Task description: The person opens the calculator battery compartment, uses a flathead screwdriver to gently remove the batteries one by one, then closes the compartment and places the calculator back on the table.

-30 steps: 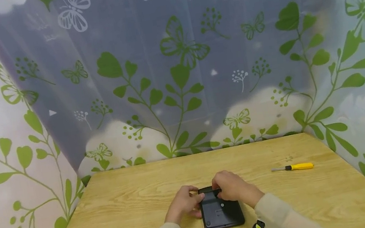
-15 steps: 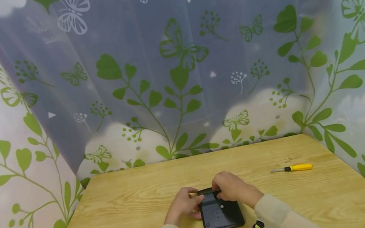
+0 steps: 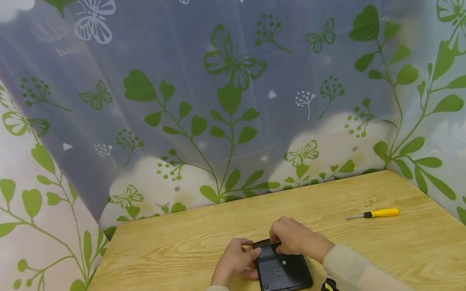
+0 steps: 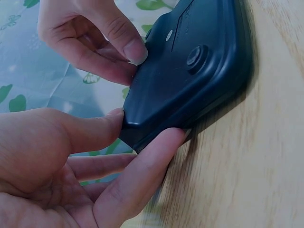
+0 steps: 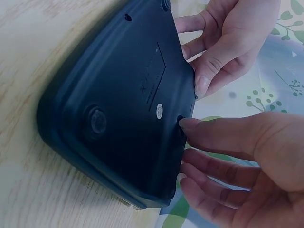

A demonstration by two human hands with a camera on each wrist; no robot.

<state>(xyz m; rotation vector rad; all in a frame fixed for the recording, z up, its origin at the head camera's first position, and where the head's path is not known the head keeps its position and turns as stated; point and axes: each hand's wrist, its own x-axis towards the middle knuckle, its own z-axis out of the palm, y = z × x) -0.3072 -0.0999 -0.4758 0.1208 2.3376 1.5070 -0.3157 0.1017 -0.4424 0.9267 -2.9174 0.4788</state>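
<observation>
Black device (image 3: 281,277): underside up on the table (image 3: 164,263), near its six o'clock side.
Left hand (image 3: 233,261): ten o'clock corner — thumb and finger nearly closed, pinching it.
Right hand (image 3: 295,238): one o'clock, far edge — thumb on top, fingers bent behind, gripping it.
Done, seemingly: device laid face down and steadied.
Left, seemingly: the work at the far edge; no detached part shows, and the spot under the right thumb is hidden.
Screwdriver (image 3: 376,214): between two and three o'clock from the device, in neither hand.

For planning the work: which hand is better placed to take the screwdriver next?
Likely the right hand: the screwdriver lies nearer to it than to the left hand, though both hold the black device.
</observation>
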